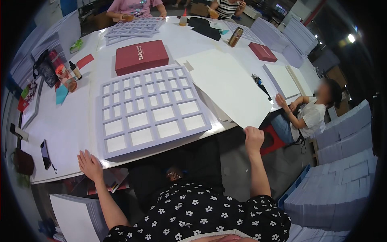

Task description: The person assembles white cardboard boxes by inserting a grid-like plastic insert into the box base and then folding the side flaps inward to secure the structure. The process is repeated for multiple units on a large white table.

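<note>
My right hand (pixel 254 139) pinches the near corner of a large white sheet (pixel 229 86), which lies over other sheets on the table. Flat on the white tabletop near its edge rests my left hand (pixel 90 164), fingers stretched out and holding nothing. Between my hands sits a pale lavender foam tray (pixel 154 126) with rows of rectangular cut-outs, small ones at the far side and larger ones nearest me. White shows through the cut-outs. Just beyond the tray is a closed dark red box (pixel 142 56).
Bottles (pixel 66 78) and a phone (pixel 45 154) lie on the table's left. A gold flask (pixel 236 37) and another red box (pixel 262 52) stand farther right. A seated co-worker (pixel 310 113) is at the right; two more people sit at the far side. Foam stacks (pixel 334 189) rise at the right.
</note>
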`<state>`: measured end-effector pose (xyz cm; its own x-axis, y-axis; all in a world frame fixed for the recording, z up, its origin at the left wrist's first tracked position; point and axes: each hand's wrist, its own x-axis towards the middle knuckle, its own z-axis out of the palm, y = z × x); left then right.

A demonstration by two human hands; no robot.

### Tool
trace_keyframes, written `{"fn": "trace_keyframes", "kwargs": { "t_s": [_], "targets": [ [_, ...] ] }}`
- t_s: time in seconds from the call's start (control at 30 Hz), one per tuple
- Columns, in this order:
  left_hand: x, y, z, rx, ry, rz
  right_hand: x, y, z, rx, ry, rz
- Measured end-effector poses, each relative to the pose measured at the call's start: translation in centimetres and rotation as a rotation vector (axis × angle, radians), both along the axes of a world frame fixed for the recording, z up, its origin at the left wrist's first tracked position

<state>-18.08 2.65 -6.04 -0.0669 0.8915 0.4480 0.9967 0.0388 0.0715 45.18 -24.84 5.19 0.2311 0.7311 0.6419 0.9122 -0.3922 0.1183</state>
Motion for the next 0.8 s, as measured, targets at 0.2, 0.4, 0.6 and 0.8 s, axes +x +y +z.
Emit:
{"fn": "trace_keyframes", "kwargs": {
  "t_s": [0.2, 0.4, 0.6, 0.8],
  "targets": [
    [-0.7, 0.1, 0.0, -0.004, 0.007, -0.002, 1.3, -2.3, -4.0, 0.355, 0.586, -0.443],
    [-0.3, 0.2, 0.1, 0.022, -0.038, -0.037, 5.7, -2.4, -5.5, 0.409, 1.567, -0.484],
    [-4.7, 0.7, -0.7, 0.035, -0.607, -0.18, 6.7, -1.1, -2.1, 0.634, 1.543, -0.3],
    [-1.3, -1.9, 6.9, 0.231, -1.202, -0.143, 8.2, -1.3, 0.3, 1.056, 1.831, -0.022]
  ]
}}
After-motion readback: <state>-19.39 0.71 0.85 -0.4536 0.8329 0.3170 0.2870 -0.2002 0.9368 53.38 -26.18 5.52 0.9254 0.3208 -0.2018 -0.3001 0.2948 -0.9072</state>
